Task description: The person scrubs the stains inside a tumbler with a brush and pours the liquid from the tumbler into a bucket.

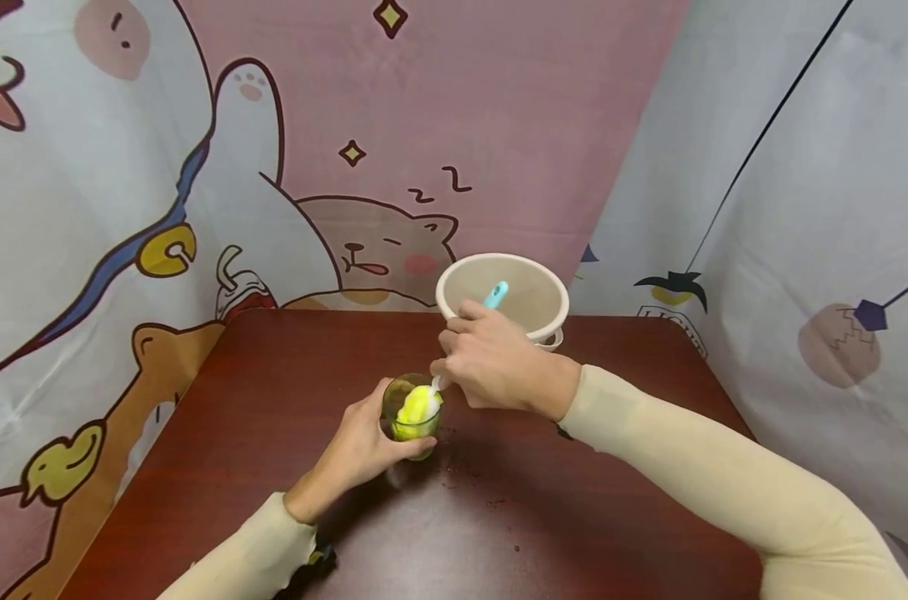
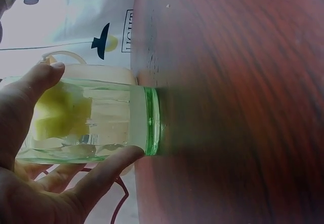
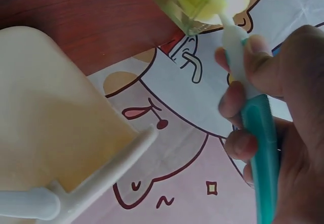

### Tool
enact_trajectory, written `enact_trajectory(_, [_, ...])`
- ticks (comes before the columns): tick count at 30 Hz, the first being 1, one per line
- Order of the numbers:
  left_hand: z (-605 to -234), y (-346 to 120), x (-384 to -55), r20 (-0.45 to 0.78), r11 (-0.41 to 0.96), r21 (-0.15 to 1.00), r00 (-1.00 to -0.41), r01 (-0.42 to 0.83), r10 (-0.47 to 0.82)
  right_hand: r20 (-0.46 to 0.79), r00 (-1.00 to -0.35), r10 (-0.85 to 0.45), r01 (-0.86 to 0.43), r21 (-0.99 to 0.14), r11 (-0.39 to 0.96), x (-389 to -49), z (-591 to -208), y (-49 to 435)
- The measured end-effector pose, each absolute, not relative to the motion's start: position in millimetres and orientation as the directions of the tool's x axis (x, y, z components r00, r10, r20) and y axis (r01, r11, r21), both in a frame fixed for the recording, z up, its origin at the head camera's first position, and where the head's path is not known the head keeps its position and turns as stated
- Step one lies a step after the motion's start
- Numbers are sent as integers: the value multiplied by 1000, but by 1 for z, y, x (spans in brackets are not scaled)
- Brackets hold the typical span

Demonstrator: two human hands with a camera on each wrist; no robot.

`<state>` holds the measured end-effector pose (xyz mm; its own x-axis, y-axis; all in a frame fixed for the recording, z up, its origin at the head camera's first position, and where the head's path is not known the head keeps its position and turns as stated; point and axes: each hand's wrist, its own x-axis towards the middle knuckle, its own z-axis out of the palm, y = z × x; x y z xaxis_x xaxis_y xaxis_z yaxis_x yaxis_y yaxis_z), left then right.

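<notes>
My left hand (image 1: 363, 442) grips a clear, green-tinted drinking glass (image 2: 111, 117), thumb on one side and fingers on the other. The glass is upright, its base right at the tabletop in the left wrist view. Inside it sits the yellow and white sponge head (image 1: 418, 406) of a cup brush. My right hand (image 1: 494, 354) holds that brush by its teal and white handle (image 3: 260, 148), fingers curled round it above the glass. The handle's teal end shows past the knuckles in the head view.
Behind the right hand, a cream bucket (image 1: 532, 287) stands near the table's back edge, its side handle facing forward. Small drops lie on the dark red wooden table (image 1: 559, 508) right of the glass. Printed cartoon cloth (image 1: 544, 100) hangs close around the table.
</notes>
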<state>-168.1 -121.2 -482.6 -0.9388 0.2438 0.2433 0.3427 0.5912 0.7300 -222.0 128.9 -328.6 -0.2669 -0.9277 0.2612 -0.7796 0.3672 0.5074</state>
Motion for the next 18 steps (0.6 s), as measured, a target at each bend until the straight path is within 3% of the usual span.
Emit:
enact_trajectory(9, [-482,-121,-168,256,614,706,-936,353,243,354,-160,-921,-764,547,343,-221,-335,125])
enact_trajectory(18, [-482,-120,-169,259,620,701,-936,353,239,330,-64,-942,-686,671,281,-222,-332,115])
